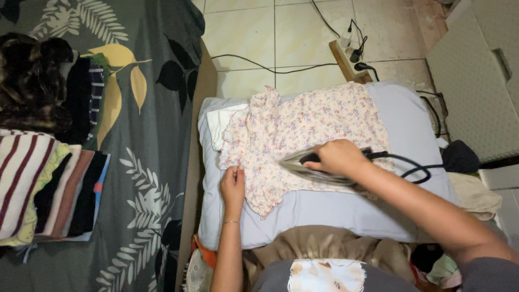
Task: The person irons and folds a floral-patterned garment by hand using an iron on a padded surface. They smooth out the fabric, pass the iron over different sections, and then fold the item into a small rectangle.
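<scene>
The right hand (pixel 339 157) is wrapped around the dark handle of an electric iron (pixel 319 167), fingers closed tight on it, and the iron's soleplate lies flat on a small floral garment (pixel 303 127) — pale cream with a tiny pink-and-blue print. The garment is spread across a light grey-blue pad (pixel 411 135) laid on the floor, and a white folded cloth (pixel 224 121) peeks out from under its left edge. The left hand (pixel 232 186) pinches the garment's lower left hem, fingers drawn narrow on the fabric and holding it taut against the pad. The iron's black cord (pixel 413 167) loops off to the right of the wrist. On the tiled floor beyond the pad sits a power strip (pixel 348 57) with plugs in it. To the left, a bed with a grey leaf-patterned sheet (pixel 146 162) carries a stack of folded clothes (pixel 48 189) — striped, yellow and dark pieces.
</scene>
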